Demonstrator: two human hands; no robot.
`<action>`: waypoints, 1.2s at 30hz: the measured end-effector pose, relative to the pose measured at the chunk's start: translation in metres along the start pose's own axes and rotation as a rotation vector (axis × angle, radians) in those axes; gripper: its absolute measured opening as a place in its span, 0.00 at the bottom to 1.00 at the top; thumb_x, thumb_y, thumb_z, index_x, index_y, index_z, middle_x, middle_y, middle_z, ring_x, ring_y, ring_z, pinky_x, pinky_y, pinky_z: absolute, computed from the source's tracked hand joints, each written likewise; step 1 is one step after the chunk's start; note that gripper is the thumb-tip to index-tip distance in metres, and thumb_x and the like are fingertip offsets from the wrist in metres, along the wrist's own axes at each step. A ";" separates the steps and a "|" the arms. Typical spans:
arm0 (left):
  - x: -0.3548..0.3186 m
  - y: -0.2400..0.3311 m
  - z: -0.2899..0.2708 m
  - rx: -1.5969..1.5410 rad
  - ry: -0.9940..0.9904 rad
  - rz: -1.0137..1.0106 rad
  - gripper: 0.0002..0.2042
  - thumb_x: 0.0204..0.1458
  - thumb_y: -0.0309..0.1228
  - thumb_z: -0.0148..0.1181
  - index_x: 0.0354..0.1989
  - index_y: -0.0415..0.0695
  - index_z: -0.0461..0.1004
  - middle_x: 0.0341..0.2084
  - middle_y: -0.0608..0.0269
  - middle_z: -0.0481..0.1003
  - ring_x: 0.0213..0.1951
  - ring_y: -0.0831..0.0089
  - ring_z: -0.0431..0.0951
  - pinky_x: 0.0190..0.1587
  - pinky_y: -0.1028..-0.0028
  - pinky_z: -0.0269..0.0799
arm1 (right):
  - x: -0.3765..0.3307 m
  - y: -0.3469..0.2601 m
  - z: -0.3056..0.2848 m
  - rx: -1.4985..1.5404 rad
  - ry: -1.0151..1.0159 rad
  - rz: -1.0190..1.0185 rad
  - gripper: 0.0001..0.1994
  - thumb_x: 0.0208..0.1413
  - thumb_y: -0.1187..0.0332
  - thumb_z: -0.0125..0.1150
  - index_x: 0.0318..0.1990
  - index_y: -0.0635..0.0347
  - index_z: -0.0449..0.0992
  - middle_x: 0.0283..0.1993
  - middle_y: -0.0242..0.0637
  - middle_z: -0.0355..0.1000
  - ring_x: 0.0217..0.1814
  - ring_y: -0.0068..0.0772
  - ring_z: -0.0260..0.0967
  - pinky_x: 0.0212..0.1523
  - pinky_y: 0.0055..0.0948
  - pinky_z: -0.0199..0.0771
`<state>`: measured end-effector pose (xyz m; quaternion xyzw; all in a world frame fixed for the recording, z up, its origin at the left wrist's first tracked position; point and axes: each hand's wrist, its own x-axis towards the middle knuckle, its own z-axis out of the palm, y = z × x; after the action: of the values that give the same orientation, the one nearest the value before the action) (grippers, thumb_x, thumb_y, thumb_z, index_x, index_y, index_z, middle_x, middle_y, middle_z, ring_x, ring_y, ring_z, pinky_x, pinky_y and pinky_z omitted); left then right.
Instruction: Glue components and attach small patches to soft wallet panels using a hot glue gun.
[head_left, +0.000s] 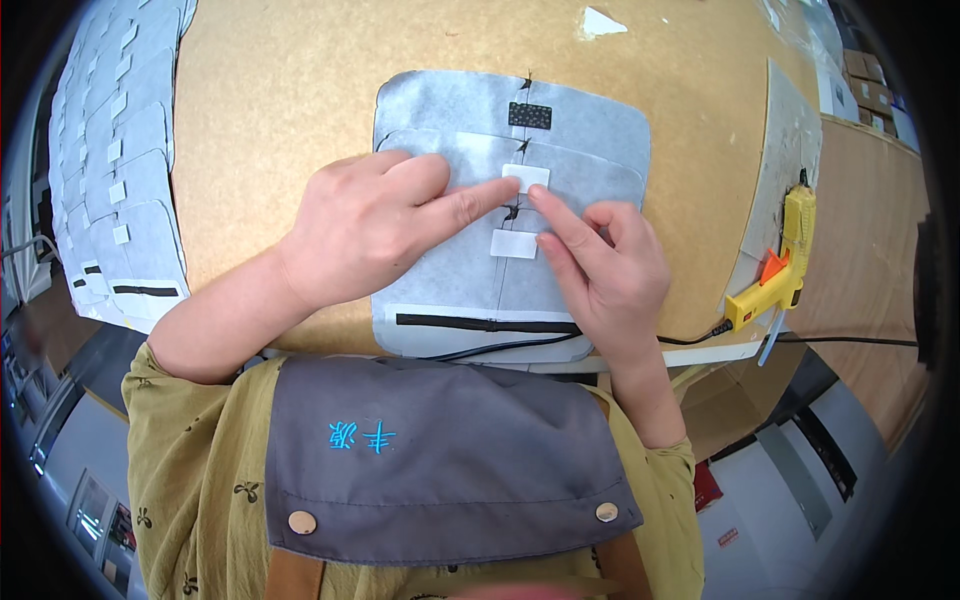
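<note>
A grey fabric panel (590, 130) with rounded corners lies on the brown tabletop (290, 90), and a smaller grey panel (440, 280) lies on top of it. My left hand (375, 230) rests flat on the upper panel, its index fingertip pressing a small white patch (526, 177). My right hand (600, 265) touches the same patch from the right with its index fingertip. A second white patch (513, 244) sits just below, between both hands. A black patch (530, 115) lies higher up on the larger panel. A black strip (480, 322) runs along the near edge.
A yellow hot glue gun (780, 270) with an orange trigger stands at the right table edge, its black cord (850, 342) trailing right. A row of overlapping grey panels (125, 180) with white patches lies at the left. A pale sheet (790, 150) lies by the glue gun.
</note>
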<state>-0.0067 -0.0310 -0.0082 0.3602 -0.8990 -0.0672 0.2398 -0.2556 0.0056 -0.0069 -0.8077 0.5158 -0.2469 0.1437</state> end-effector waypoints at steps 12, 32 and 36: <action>-0.006 -0.004 0.004 0.018 -0.006 -0.041 0.27 0.40 0.25 0.67 0.54 0.59 0.81 0.16 0.71 0.55 0.16 0.75 0.62 0.16 0.73 0.60 | 0.003 -0.006 0.007 -0.015 -0.012 0.068 0.25 0.48 0.62 0.73 0.57 0.41 0.80 0.29 0.26 0.62 0.27 0.26 0.63 0.27 0.28 0.66; -0.035 -0.023 0.010 -0.176 0.036 -0.167 0.29 0.47 0.16 0.66 0.61 0.48 0.74 0.18 0.67 0.65 0.18 0.75 0.64 0.21 0.73 0.62 | -0.040 0.036 -0.035 -0.053 0.615 0.531 0.10 0.60 0.66 0.66 0.44 0.62 0.79 0.34 0.35 0.71 0.32 0.29 0.68 0.34 0.26 0.71; -0.038 -0.027 0.010 -0.269 0.077 -0.238 0.28 0.50 0.19 0.67 0.62 0.52 0.73 0.19 0.68 0.67 0.18 0.75 0.66 0.21 0.74 0.63 | -0.090 0.079 -0.069 -0.631 0.548 0.946 0.21 0.58 0.53 0.67 0.39 0.68 0.77 0.35 0.41 0.74 0.35 0.37 0.72 0.40 0.34 0.74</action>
<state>0.0289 -0.0253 -0.0398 0.4309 -0.8231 -0.2011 0.3103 -0.3841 0.0548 -0.0102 -0.4032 0.8831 -0.1907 -0.1453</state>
